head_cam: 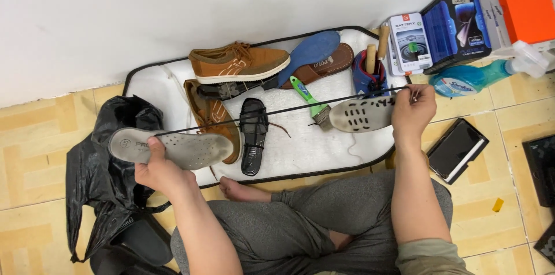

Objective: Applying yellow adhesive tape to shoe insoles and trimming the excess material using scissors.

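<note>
Head view
Left hand (pixel 159 170): clenched on a grey perforated insole (pixel 173 148), thumb on top, also pinching one end of a black shoelace (pixel 277 111).
Right hand (pixel 411 112): fingers closed around a second grey insole (pixel 363 114), its slotted underside up, and gripping the lace's other end.
Shoelace: pulled taut in a straight line from hand to hand, rising toward the right, passing above the mat's contents.
Mat (pixel 324 148): white with black edging, on the tiled floor between the person's crossed legs and the far wall.
On the mat, far left: a brown shoe (pixel 238 62) on its sole; a second brown shoe (pixel 211 116) lies nearer, beside a black sole piece (pixel 253 135).
Centre: a green-handled brush (pixel 309 101), a blue insole (pixel 309 49).
Left of the mat: a black plastic bag (pixel 101 176).
Right, far: boxes (pixel 457 23) and a blue spray bottle (pixel 480 75).
</note>
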